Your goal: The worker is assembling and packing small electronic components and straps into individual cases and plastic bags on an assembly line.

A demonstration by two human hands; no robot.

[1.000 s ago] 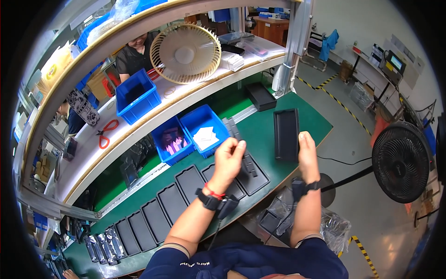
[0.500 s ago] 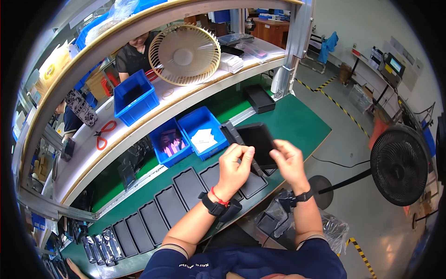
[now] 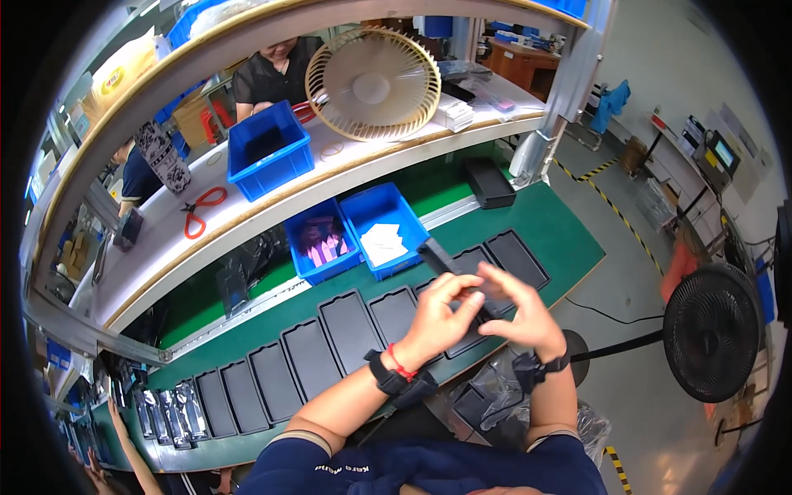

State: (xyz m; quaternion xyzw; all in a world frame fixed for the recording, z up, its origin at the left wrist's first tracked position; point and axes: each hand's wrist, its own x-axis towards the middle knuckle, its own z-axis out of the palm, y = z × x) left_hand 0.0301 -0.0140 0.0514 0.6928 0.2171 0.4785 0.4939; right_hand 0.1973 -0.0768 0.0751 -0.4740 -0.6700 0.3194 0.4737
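Observation:
My left hand [image 3: 441,320] is closed around a narrow stack of black plastic trays [image 3: 436,255], held edge-on above the bench. Its lower part is hidden behind my fingers. My right hand [image 3: 530,318] is at the stack's near end, fingers stretched out and thumb apart; whether it touches the stack I cannot tell. Beneath and beside my hands, shallow black trays lie in a slanting row: one at the right end [image 3: 517,257], one in the middle [image 3: 351,332] and one toward the left [image 3: 275,383]. My forearms cover part of the row.
Blue bins hold pink-purple packets [image 3: 327,247] and white cards [image 3: 384,244]. A black box [image 3: 488,182] stands at the back right. Clear-wrapped packs [image 3: 172,415] lie at the left end, near another person's arm [image 3: 128,437]. A shelf above carries scissors [image 3: 198,213] and a fan [image 3: 373,85].
The tray that was tilted up at my right hand is no longer raised, and trays now show on the bench at the right end. My right hand has opened. The view has shifted slightly.

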